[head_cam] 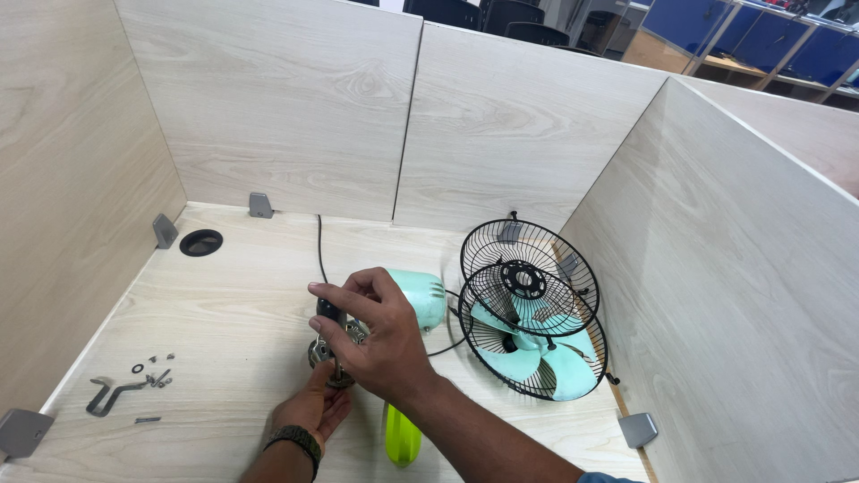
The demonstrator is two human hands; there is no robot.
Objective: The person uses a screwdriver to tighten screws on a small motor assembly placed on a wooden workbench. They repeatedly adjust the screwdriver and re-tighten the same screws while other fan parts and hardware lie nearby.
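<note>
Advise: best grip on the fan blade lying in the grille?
Probably take the fan blade by its central hub, coming from above through the open face. It lies flat inside the rear grille; the front grille leans behind, so the back is blocked.

Bright, even overhead light, no harsh glare. Pale wood-grain desk top [224, 304] and partition panels evenly lit, slightly washed out. Soft short shadow under right hand [380, 335] and left hand [311, 407]. Black wire fan grilles [530, 300] cast faint shadow. Focus sharp at centre; wide-lens bending at edges; far background room dimmer, soft.
</note>
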